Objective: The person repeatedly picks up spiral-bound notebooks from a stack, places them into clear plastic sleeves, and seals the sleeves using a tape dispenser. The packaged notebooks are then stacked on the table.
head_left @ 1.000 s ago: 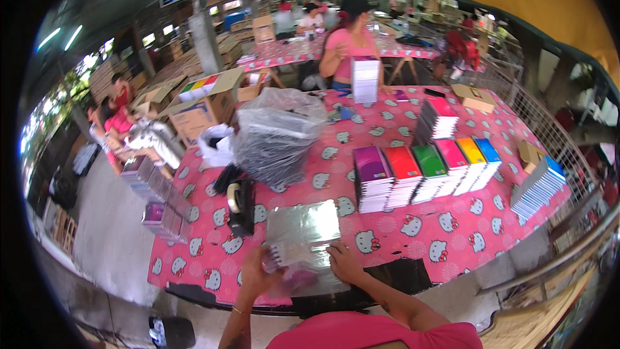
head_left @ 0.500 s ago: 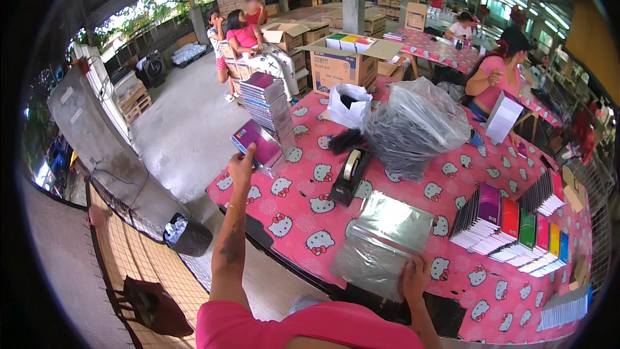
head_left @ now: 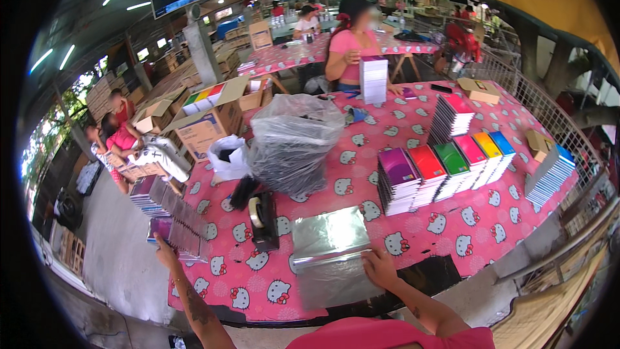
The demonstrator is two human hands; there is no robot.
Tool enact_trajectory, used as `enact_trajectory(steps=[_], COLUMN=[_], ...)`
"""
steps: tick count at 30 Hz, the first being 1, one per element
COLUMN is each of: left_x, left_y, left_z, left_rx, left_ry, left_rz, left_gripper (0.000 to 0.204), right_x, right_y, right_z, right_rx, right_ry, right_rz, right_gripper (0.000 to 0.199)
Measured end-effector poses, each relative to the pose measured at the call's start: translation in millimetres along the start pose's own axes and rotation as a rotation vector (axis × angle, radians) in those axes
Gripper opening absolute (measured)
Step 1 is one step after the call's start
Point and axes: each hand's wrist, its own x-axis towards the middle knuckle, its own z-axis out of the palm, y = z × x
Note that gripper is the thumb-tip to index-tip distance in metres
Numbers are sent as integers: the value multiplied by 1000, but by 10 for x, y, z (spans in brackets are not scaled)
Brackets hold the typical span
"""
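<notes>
Left hand (head_left: pixel 166 252) touching low stack of purple-covered spiral notebooks (head_left: pixel 182 240), left edge of pink cat-print bench (head_left: pixel 420 225); grip can't tell. Right hand (head_left: pixel 380 269) on flat clear-plastic bags' (head_left: pixel 332 262) right edge (pinched or resting, can't tell).

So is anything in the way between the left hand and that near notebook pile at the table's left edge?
Nothing that I can see: the left hand is right at the near notebook pile. The black tape dispenser stands off to the right, not between them.
</notes>
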Motion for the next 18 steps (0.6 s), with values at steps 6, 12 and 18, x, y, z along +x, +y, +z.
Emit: enact_trajectory(steps=[6, 12, 18], left_x=[-239, -1993, -5269], left_y=[-286, -27, 1053], left_z=[-73, 264, 790], left_rx=[13, -186, -250], left_ry=[216, -255, -663], left_rz=[200, 471, 838], left_gripper=[85, 42, 15], right_x=[44, 253, 620], right_y=[160, 1098, 2227], right_z=[-260, -1649, -3493], right_rx=[144, -85, -473], right_ry=[171, 433, 523], right_rz=[114, 219, 288], right_gripper=[33, 46, 60])
